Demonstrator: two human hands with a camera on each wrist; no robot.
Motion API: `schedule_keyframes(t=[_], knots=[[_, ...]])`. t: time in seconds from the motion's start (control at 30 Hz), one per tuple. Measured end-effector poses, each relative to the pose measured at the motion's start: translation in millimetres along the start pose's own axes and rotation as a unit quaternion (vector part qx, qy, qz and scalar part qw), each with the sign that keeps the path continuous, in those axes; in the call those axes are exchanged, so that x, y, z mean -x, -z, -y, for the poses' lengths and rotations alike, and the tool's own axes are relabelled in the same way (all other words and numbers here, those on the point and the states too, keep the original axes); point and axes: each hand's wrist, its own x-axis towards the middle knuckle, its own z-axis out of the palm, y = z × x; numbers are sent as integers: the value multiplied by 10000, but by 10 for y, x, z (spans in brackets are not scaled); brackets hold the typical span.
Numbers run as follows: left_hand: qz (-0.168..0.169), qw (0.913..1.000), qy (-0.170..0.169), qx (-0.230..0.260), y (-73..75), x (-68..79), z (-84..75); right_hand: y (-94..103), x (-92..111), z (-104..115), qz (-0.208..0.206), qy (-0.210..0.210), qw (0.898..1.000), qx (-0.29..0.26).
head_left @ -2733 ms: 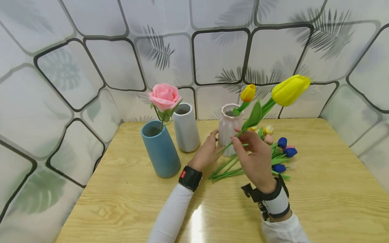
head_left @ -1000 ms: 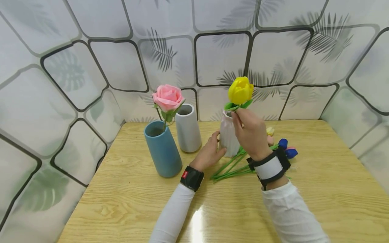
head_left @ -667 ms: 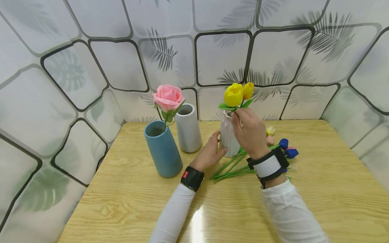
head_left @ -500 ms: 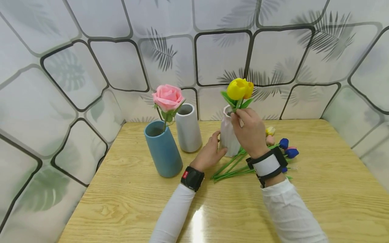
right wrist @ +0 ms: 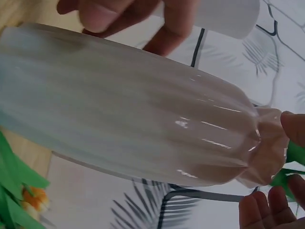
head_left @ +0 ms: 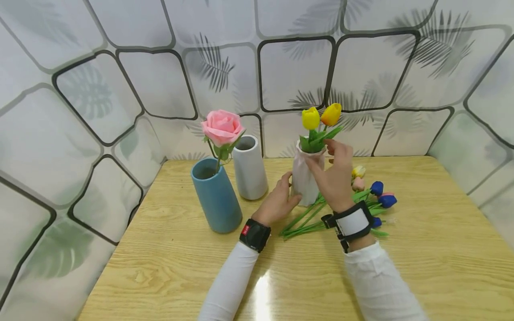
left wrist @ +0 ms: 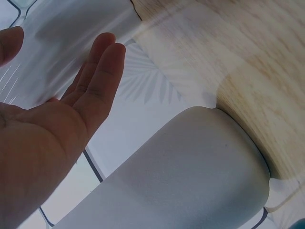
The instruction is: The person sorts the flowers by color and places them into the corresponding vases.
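My left hand [head_left: 276,204] holds the lower side of a pale pink fluted vase [head_left: 304,178], thumb at the front and fingers round the left. The right wrist view shows that glossy vase [right wrist: 143,109] large, with the left hand's fingers [right wrist: 176,24] along it. Two artificial tulips stand in its mouth: a yellow tulip [head_left: 311,118] and an orange-yellow tulip [head_left: 331,114]. At the rim is my right hand [head_left: 336,178], its thumb and fingers spread apart on either side of the neck, fingertips by the green leaves, with no stem pinched between them.
A blue vase [head_left: 217,196] with a pink rose [head_left: 222,127] stands left, beside a white vase [head_left: 250,169]. Several tulips with blue flowers [head_left: 387,201], a pink flower [head_left: 358,183] and green stems [head_left: 303,228] lie on the wooden table [head_left: 180,267], partly behind the right forearm.
The right hand brought the yellow tulip over the vase and lowered it in beside the orange-yellow one; its fingers have since spread off the stem. The left hand stayed at the vase.
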Motion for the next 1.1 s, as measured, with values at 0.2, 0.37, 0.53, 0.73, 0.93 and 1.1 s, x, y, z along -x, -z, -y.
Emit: schedule_keyframes(t=[0.2,0.37,0.53,0.73,0.93,1.1], knots=[[9,10000,-3,8,10,-9,-16,23,209,-80,90,-780,9968,-121],[1,10000,-51,-18,5,-19,-9,14,373,-165,228,-938,9953,-29],[50,9999,-95,-35,-12,-40,-4,-2,479,-228,392,-811,9959,-34],[19,9999,-52,-95,13,-47,-3,9,484,-230,541,-575,9969,-64],[75,9999,55,-104,18,-33,-7,48,484,-241,804,-608,9949,-82],[143,9999,51,-39,25,-28,3,72,480,-262,887,-485,9948,-85]])
